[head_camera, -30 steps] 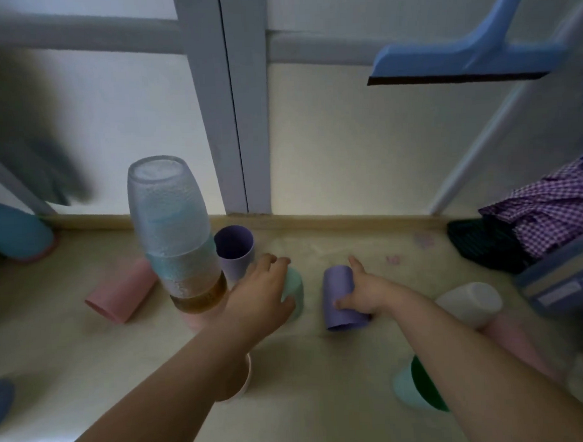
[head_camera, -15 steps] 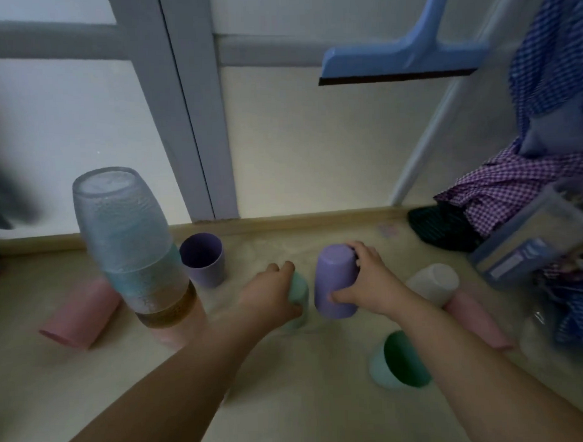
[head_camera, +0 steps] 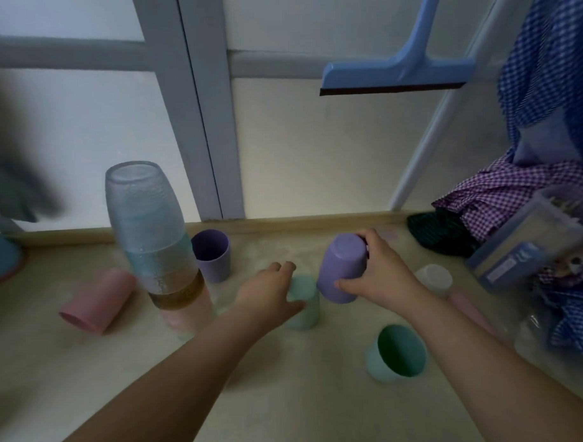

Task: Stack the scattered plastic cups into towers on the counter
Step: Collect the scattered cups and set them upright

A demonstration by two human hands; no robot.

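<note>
Fingers of my right hand (head_camera: 381, 277) grip the upturned lilac plastic cup (head_camera: 343, 268), tilted just right of the mint plastic cup (head_camera: 304, 303) my left hand (head_camera: 269, 292) steadies

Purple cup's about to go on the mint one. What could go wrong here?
1. The right hand holds the purple cup tilted, so it may land crooked on the mint cup.
2. The tall tower leans beside the left hand; a bump could topple it.
</note>
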